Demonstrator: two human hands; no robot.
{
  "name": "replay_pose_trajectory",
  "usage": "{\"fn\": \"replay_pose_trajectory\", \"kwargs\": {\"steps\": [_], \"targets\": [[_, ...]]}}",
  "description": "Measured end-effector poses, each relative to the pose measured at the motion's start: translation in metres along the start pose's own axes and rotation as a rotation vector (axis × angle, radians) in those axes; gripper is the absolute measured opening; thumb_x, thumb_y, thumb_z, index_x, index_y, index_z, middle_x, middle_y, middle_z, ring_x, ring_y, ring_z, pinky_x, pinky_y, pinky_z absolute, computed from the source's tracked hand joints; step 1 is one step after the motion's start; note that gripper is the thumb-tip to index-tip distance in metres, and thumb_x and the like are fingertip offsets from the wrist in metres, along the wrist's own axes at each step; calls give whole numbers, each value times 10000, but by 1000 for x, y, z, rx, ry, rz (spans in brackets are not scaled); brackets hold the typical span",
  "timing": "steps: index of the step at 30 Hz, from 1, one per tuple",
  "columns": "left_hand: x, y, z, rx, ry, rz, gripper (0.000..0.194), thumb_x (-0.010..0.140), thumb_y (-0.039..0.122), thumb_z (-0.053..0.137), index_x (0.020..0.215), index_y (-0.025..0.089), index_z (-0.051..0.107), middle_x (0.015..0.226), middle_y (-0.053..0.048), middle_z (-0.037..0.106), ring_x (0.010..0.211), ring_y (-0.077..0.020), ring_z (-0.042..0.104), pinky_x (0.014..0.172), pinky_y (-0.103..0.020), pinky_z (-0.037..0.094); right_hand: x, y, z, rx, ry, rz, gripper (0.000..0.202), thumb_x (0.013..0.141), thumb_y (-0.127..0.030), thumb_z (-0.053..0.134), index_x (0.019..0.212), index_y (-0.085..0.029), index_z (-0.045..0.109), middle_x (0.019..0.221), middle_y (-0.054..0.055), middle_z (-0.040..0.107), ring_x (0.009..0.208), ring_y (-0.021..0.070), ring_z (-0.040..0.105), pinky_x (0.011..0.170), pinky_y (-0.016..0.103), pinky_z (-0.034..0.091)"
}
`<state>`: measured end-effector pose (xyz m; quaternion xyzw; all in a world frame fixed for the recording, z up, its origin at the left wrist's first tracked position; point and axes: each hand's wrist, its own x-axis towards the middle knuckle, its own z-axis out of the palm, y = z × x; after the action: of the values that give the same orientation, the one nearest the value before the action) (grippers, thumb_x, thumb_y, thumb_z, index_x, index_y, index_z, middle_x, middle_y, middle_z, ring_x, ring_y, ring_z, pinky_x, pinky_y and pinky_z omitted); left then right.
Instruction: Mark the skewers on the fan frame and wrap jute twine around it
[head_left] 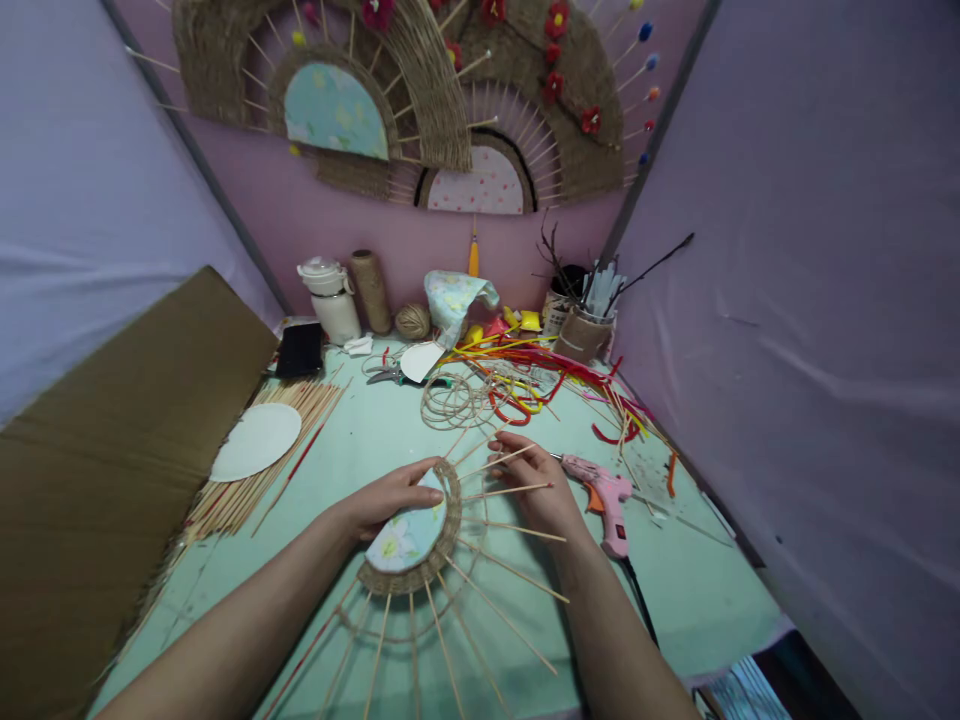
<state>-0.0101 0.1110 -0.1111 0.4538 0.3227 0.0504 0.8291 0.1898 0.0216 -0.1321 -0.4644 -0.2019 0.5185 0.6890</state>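
Note:
A half-round piece (411,532) covered in pale blue floral fabric has a band of twine (453,520) along its curved edge, and thin wooden sticks (517,570) fan out from it. My left hand (394,497) grips its upper end, thumb on the fabric. At the upper sticks, my right hand (536,485) has its fingers bent around or beside a stick near the outer ends; a strand of twine (485,520) loops loosely across the sticks. Whether the fingertips pinch the twine or a stick is too small to tell.
A pink glue gun (616,515) lies right of my right hand. Behind are coiled twine (454,400), pruning shears (386,375) and coloured stems (555,355). Wooden sticks (232,510) and a white oval (259,440) lie left, beside leaning cardboard (112,450). Finished fans (334,110) hang behind.

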Motion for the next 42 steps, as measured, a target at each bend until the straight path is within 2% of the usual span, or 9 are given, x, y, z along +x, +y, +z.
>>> {"fn": "replay_pose_trajectory", "kwargs": {"steps": [7,12,18,22,31,37,42], "targets": [[2,-9,-8,-78,34,7,499,545,281,823,963,159,579,706,-15,685,509,-133,629,464,-200,479,-6,-4,5,-27,-13,74,291,681,-247,763,963,-193,718,958,61,711,791,161,654,694,277,523],[0,-8,-7,-131,28,-19,543,520,219,806,1015,147,595,724,-15,689,511,-121,616,454,-188,464,-9,-2,5,-75,-50,84,300,707,-273,764,992,-193,715,1027,77,713,826,164,659,762,301,520],[4,-13,-3,-251,-106,-9,383,689,220,742,1044,141,625,854,-70,707,665,-148,672,611,-226,518,-12,-3,5,-88,-59,96,320,705,-309,771,1002,-200,720,1052,76,709,838,166,666,785,308,518],[6,-18,1,-372,-165,-32,438,723,183,711,1148,138,615,944,-109,725,807,-198,700,732,-285,540,-10,0,3,-115,-44,103,308,716,-302,757,1006,-207,722,1046,69,711,872,178,671,802,310,520],[5,-13,3,-450,-311,-49,473,745,124,673,1212,127,600,1247,-149,640,978,-218,683,820,-304,529,-12,3,1,-122,-19,124,317,723,-332,753,1009,-202,715,1059,73,710,785,159,662,797,327,514],[6,-15,2,-463,-304,-22,529,744,73,645,1261,147,563,1262,-148,630,990,-218,678,875,-331,511,-13,1,2,-77,-45,112,315,739,-302,745,1038,-216,698,1117,73,690,849,173,667,793,316,513],[7,-14,5,-480,-326,12,598,753,46,628,1329,149,499,1211,-136,660,1023,-219,674,899,-321,504,-13,-3,5,-36,-17,126,298,698,-274,766,982,-205,705,1097,76,695,903,194,663,782,309,525]]}}
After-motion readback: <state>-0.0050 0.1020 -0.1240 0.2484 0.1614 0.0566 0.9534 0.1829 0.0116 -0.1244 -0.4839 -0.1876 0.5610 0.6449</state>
